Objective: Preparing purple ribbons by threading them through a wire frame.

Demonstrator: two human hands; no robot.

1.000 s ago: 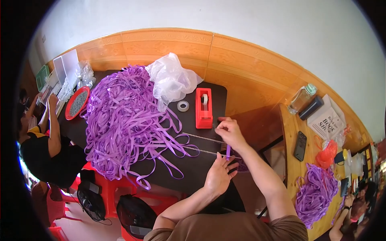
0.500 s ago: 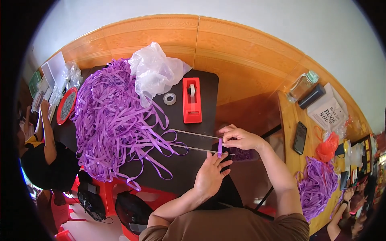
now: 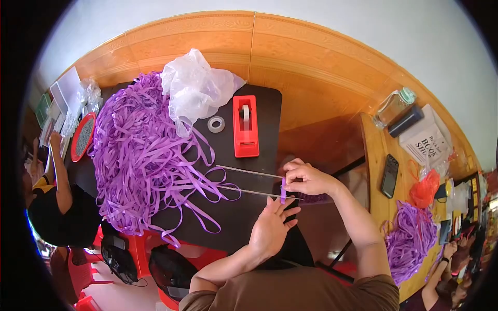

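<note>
Two thin, pale rods (image 3: 249, 172) stretch rightward over the edge of the dark table, roughly side by side. Near their right ends a short purple ribbon (image 3: 283, 193) spans from one rod to the other. My right hand (image 3: 308, 179) pinches the ribbon between thumb and fingers by the far rod. Below the near rod, my left hand (image 3: 271, 228) has its fingers stretched apart, with fingertips at the ribbon's lower end; whether they press on it is unclear. A large tangled heap of purple ribbon (image 3: 140, 155) covers the table's left side, loose loops reaching the rods.
A red tape dispenser (image 3: 246, 145) and a tape roll (image 3: 216, 124) lie beyond the rods, near a crumpled plastic bag (image 3: 189, 85). At right, a wooden table (image 3: 374, 155) bears a phone (image 3: 389, 176), a bottle and more ribbon (image 3: 412, 241). Other people sit at far left and far right.
Both hands keep nearly the same pose at the ribbon and rods. The view has shifted slightly, so the table's things appear a little higher and further left.
</note>
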